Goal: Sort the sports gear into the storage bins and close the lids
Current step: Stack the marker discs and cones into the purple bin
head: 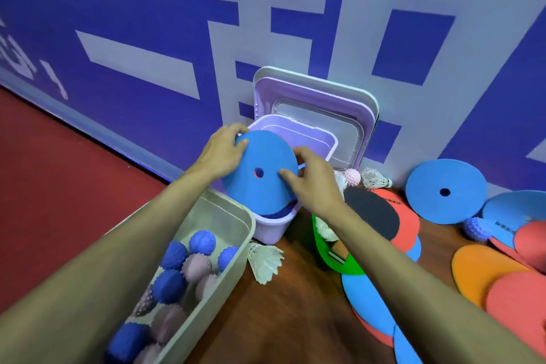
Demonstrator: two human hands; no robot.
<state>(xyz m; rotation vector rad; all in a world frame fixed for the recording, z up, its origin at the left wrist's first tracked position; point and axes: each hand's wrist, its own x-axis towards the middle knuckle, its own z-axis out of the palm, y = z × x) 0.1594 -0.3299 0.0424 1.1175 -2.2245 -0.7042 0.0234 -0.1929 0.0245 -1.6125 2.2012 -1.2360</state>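
Observation:
I hold a blue foam disc with a small centre hole, tilted over the open purple bin. My left hand grips its upper left edge, and my right hand pinches its right side. The bin's lid stands open against the wall. Something blue lies inside the bin under the disc. At lower left an open beige bin holds several blue and mauve spiky balls.
A green bin sits under my right forearm. Blue, red and orange discs lie scattered at right, with a black-faced paddle. Shuttlecocks and loose spiky balls lie on the wooden floor. A blue-and-white wall stands behind.

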